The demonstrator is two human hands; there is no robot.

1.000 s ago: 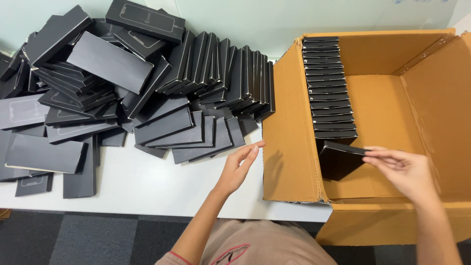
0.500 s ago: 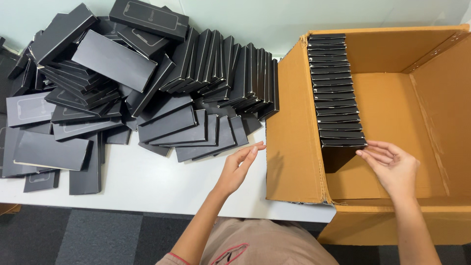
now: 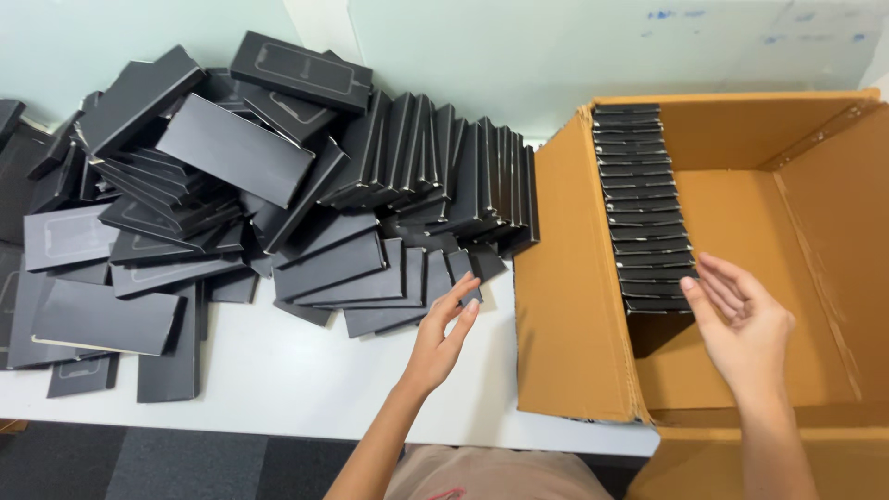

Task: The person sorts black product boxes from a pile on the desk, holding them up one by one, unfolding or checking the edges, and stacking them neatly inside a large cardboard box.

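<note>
The cardboard box (image 3: 574,306) is sitting open on the white table (image 3: 278,389), and everything else is placed around it. Inside the box, along its left wall, a row of flat black cases (image 3: 644,208) is standing on edge, packed tight from the far wall toward the near side.

The right hand (image 3: 741,329) is hovering inside the box, just beside the nearest case of that row. Its fingers (image 3: 727,278) are spreading loosely open, palm turning toward the row, and it is holding nothing; whether a fingertip is touching the last case cannot be told.

The left hand (image 3: 443,338) is hanging over the table just left of the box, also empty, with fingers straight and slightly apart, the tips pointing toward the loose pile of black cases (image 3: 278,204). The nearest cases of that pile (image 3: 380,282) are lying flat just beyond its fingertips, apparently not touching them.

Farther left of the box, the pile is heaping up high, some cases leaning upright in a fan, others lying flat across the table.
</note>
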